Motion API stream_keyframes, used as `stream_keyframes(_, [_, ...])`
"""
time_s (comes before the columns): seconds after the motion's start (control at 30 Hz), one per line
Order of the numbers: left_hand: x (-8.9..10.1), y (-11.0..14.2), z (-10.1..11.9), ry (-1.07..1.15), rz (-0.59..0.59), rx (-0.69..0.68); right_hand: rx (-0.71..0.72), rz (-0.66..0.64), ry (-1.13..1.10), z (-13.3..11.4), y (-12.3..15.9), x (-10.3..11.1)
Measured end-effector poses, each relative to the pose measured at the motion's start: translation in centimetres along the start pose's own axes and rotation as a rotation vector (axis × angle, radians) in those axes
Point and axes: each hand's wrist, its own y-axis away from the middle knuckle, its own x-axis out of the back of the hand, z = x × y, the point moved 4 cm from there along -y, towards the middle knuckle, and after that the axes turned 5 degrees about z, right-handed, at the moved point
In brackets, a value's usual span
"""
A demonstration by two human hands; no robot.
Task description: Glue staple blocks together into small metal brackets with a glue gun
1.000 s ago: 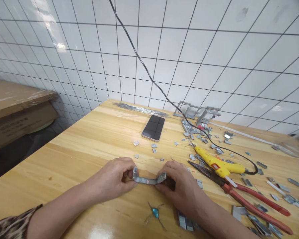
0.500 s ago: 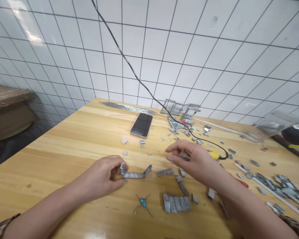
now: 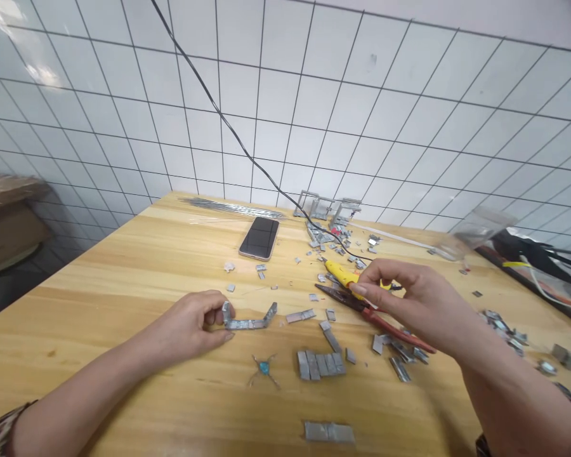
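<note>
My left hand [image 3: 197, 320] pinches the near-left end of the grey metal strip with upturned ends [image 3: 247, 319], pinning it flat on the pale wooden table [image 3: 137, 266]. My right hand [image 3: 412, 298], fingers curled and holding nothing, hovers over the yellow glue gun [image 3: 345, 274] that lies just beyond the red-handled pliers [image 3: 385, 324]. I judge this the glue-fetching step of the assembly; next I need a firm grasp on the gun's body, keeping clear of its black cord [image 3: 228, 124].

No legible text, label or number anywhere on the table's things.
</note>
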Motion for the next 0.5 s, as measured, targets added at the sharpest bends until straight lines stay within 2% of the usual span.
stream_keyframes(0.27, [-0.1,0.1,-0.5,0.051,-0.005,-0.002,0.084,-0.125,-0.113,1.8,2.4,-3.0])
stream_keyframes(0.5, [-0.1,0.0,-0.5,0.079,-0.025,0.009,0.158,-0.296,-0.208,0.0,3.7,-5.7])
